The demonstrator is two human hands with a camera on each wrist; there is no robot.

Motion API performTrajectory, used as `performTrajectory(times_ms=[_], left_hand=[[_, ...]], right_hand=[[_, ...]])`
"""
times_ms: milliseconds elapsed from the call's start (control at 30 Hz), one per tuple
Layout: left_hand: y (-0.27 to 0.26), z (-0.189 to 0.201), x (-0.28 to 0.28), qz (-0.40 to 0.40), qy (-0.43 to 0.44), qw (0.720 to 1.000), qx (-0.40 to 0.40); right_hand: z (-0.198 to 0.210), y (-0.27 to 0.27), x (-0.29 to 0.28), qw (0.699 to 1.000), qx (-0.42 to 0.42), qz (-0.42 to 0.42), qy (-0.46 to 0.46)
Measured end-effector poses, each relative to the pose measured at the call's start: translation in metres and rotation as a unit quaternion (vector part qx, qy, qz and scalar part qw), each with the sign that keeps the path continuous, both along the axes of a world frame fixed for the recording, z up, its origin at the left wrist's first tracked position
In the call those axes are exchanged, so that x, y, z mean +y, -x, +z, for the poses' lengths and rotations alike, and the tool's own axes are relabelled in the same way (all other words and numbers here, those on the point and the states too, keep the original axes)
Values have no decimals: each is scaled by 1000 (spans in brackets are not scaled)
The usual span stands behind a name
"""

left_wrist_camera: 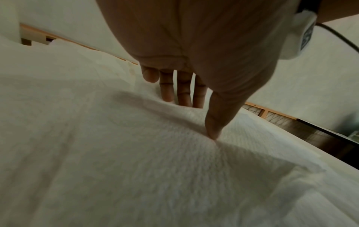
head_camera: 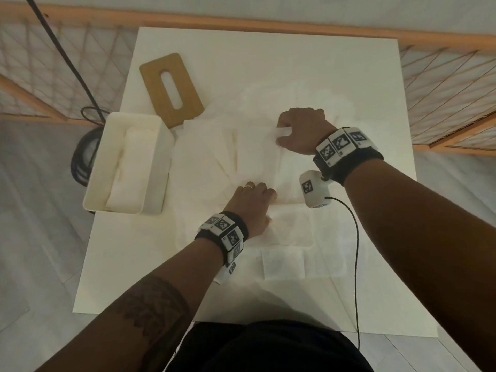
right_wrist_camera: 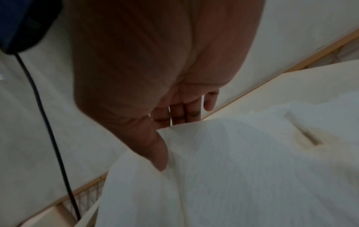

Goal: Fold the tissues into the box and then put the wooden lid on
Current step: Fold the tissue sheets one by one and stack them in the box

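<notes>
Tabletop tissue (head_camera: 257, 157), right-hand grip (head_camera: 300, 132) pinching.

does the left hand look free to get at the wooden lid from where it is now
Probably yes. The brown slotted wooden lid lies flat and uncovered beyond the white box, nothing between. But the left hand is pressing the spread tissue and would have to let go.

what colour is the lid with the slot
Light brown wood, the lid shows best in the head view.
</notes>
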State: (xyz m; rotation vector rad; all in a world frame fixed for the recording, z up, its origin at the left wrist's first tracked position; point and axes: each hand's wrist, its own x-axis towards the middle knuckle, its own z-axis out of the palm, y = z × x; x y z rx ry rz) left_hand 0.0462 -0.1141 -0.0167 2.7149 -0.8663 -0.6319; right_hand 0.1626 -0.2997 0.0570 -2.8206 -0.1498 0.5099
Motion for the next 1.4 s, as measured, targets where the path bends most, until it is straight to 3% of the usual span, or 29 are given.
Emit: performTrajectory(times_ms=[133, 267, 333, 367, 400, 467, 500, 533, 567, 600, 667, 800, 833, 933, 967, 1033, 1100, 1233, 1400], left_hand=[[3, -1, 1, -17, -1, 1000, -18], [5, -1, 5, -1, 17, 1000, 11], [0, 5, 10, 93, 75, 989, 90], [-4, 14, 11, 169, 144, 962, 157], [-10, 21, 13, 252, 240, 910, 227], [-21, 35, 17, 393, 418, 735, 361], [-27, 42, 20, 432, 473, 643, 421], [-33, 45, 25, 450, 513, 567, 461], [-36, 51, 29, 452, 537, 525, 481], [-38, 54, 31, 451, 547, 515, 481], [-42, 55, 32, 460, 561, 529, 440], [-44, 47, 41, 464, 530, 607, 369], [-44, 47, 44, 463, 525, 610, 371], [-42, 53, 51, 470, 528, 576, 410], [-42, 54, 53, 462, 515, 594, 412], [-41, 54, 54, 429, 475, 664, 386], [-40, 50, 55, 415, 450, 708, 352], [-39, 43, 62, 401, 422, 760, 290], [-33, 41, 70, 374, 430, 779, 261]], right_hand=[[25, 13, -14, 992, -57, -52, -96], [49, 24, -28, 961, -103, -160, -201], [49, 33, -33, 913, -67, -232, -330], [47, 39, -35, 877, -42, -266, -397], [43, 45, -38, 844, -19, -290, -451], [32, 60, -42, 789, 31, -313, -528], [27, 68, -42, 767, 55, -321, -554], [22, 76, -42, 747, 76, -328, -573], [17, 83, -42, 732, 92, -336, -586], [12, 90, -43, 718, 102, -345, -596], [6, 101, -43, 704, 111, -363, -600], [1, 117, -43, 714, 115, -368, -584], [0, 120, -44, 723, 114, -367, -575], [-1, 124, -46, 747, 108, -363, -547], [0, 126, -47, 753, 104, -359, -541], [1, 127, -48, 764, 96, -349, -535], [4, 129, -47, 778, 88, -337, -523], [0, 130, -53, 792, 85, -333, -505], [-6, 134, -62, 804, 96, -329, -486]])
